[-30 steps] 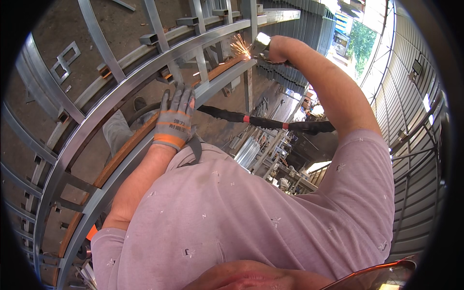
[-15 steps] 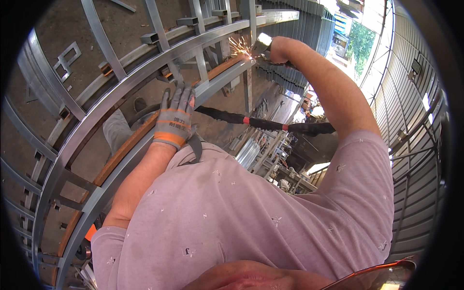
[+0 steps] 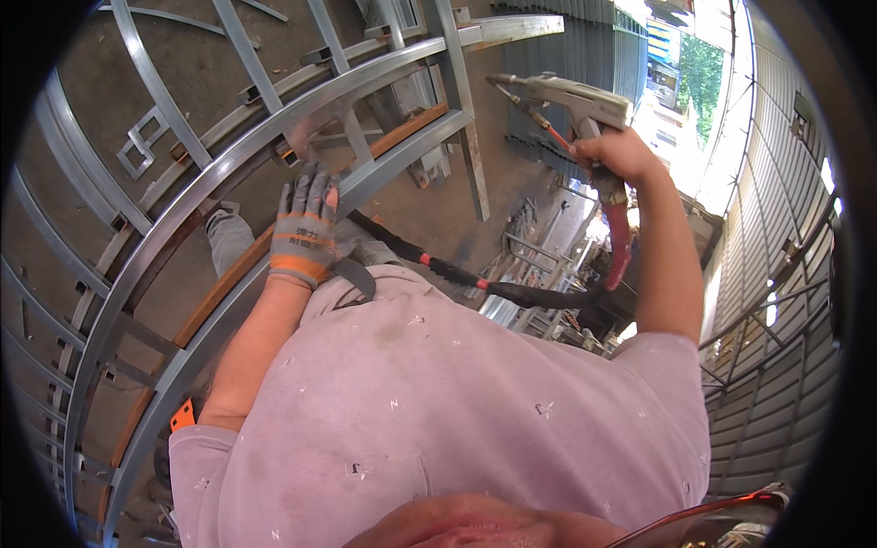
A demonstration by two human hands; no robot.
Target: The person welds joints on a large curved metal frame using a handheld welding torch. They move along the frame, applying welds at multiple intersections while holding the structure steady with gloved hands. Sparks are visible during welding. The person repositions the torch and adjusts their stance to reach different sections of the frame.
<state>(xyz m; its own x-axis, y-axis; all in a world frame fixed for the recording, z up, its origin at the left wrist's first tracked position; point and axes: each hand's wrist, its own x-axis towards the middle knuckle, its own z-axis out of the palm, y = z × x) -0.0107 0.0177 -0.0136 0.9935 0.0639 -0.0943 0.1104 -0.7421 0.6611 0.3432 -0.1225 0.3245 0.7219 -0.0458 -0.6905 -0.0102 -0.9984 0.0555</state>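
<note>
My left hand (image 3: 307, 226), in a grey and orange work glove, lies with its fingers stretched out across a curved grey steel rail (image 3: 395, 168). My bare right hand (image 3: 618, 157) is wrapped round the grip of a handheld welding gun (image 3: 585, 99). The gun's nozzle points left and stands off to the right of the rail's end, touching nothing, with no sparks at it. A black-wrapped cable (image 3: 448, 272) with red bands runs from below the gun across to near my left hand. A rusty brown strip (image 3: 411, 128) lies along the rail.
Beyond the rail, a larger curved steel frame (image 3: 274, 126) with several crossbars sweeps from upper right to lower left. An upright steel post (image 3: 464, 119) meets the rail's end. Stacked grey metal lengths (image 3: 566, 55) stand farther back. A linked square metal piece (image 3: 144, 142) lies on the floor.
Sparks at the rail's end have stopped. My right hand has drawn the welding gun away to the right, so the whole gun shows. My left hand has stayed on the rail.
</note>
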